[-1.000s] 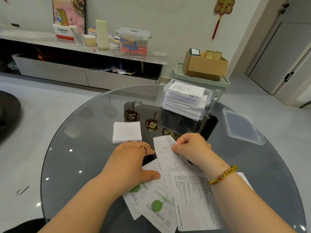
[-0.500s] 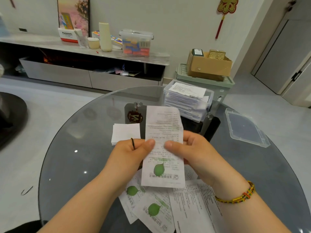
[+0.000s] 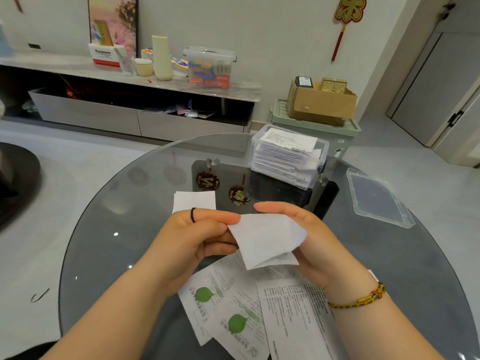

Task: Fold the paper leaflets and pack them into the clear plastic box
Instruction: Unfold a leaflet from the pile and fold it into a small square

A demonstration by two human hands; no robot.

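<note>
Hands meet above a round grey glass table [image 3: 117, 203] in the head view, the only view given. The left hand [image 3: 197, 237] pinches the left edge of a white paper leaflet [image 3: 265, 240], folded over on itself, between thumb and curled fingers. The right hand [image 3: 311, 245] cradles the leaflet's right side with its fingers running behind the sheet. Its thumb is hidden by the paper, so I cannot tell whether it pinches or only supports. The leaflet hangs in the air, clear of the table, and its lower layers gape apart.

Below the hands lie flat unfolded leaflets printed with green leaf marks [image 3: 228, 313], overlapping near the table's near edge. A small stack of folded white sheets [image 3: 194, 201] sits just beyond the left hand. The clear rectangular plastic box [image 3: 322, 158] stands at the far side, well apart from the hands, with paper stacked up to its rim. Its clear flat lid [image 3: 376, 198] lies separately to the right.

The fold looks only half made. If the gaping layers are creased as they are, the edges will likely set askew and the packet will be bulky. The box seems nearly full, so thick folds may stop the lid closing. A forearm could also sweep the loose sheets off the smooth glass.
</note>
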